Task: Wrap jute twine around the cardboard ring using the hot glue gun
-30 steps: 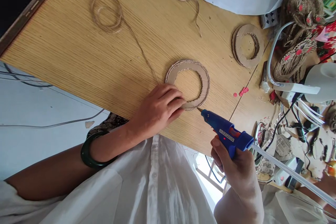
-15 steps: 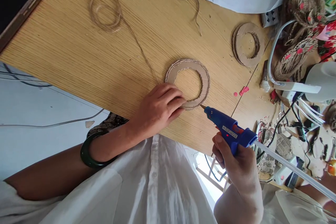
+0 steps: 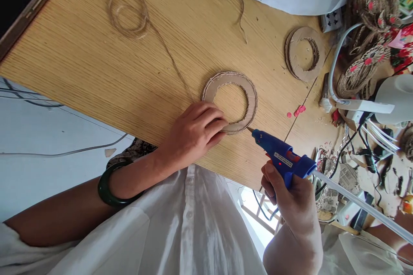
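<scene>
1. Cardboard ring [image 3: 229, 78]: flat, tan, faintly creased; brown twine lines its outer rim, inner edge ragged. Lies on wood-grain table [image 3: 97, 77], just right of center.
2. My left hand [image 3: 195, 133]: on ring's 7 o'clock, fingers close together, bent; thumb hidden, can't tell if pinching.
3. My right hand [image 3: 292, 206]: closed around glue gun [image 3: 276, 149], glossy blue plastic, tip at ring's 5 o'clock. Translucent glue stick [image 3: 355, 200] juts out toward 4 o'clock.
4. Twine coil [image 3: 130, 33]: fuzzy, loose loops, ring's 10 o'clock; strand runs down to my left hand.
5. Stacked cardboard rings [image 3: 294, 53]: bare, rough-edged, 2 o'clock. Red discs [image 3: 297, 113]: small, flat, 3 o'clock.
</scene>
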Motion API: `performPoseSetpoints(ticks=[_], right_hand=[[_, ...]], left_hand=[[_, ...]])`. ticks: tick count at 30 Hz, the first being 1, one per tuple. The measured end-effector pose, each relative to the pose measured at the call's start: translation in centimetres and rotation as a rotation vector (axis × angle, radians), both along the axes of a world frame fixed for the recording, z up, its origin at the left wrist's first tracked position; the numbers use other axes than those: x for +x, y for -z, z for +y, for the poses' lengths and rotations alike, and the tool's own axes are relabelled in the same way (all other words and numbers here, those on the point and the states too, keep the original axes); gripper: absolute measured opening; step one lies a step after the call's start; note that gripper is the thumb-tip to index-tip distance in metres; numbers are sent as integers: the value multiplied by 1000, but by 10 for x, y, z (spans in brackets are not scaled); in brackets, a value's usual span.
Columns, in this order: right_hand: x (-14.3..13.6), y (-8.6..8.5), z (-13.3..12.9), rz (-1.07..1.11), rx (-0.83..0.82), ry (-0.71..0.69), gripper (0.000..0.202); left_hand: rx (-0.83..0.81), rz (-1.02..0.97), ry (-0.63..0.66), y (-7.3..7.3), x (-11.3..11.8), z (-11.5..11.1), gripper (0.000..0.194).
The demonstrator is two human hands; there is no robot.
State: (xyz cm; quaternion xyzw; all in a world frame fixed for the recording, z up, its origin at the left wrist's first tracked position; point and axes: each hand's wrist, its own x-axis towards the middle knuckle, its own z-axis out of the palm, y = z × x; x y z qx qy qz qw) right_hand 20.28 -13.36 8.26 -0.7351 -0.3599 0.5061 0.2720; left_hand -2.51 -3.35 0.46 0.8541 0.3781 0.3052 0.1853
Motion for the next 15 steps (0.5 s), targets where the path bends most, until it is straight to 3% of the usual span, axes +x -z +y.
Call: performPoseSetpoints(ticks=[15], right_hand=[[-2, 1, 1, -10, -27, 1, 33]], left_hand=[[27, 1, -8, 0, 0, 0, 15]])
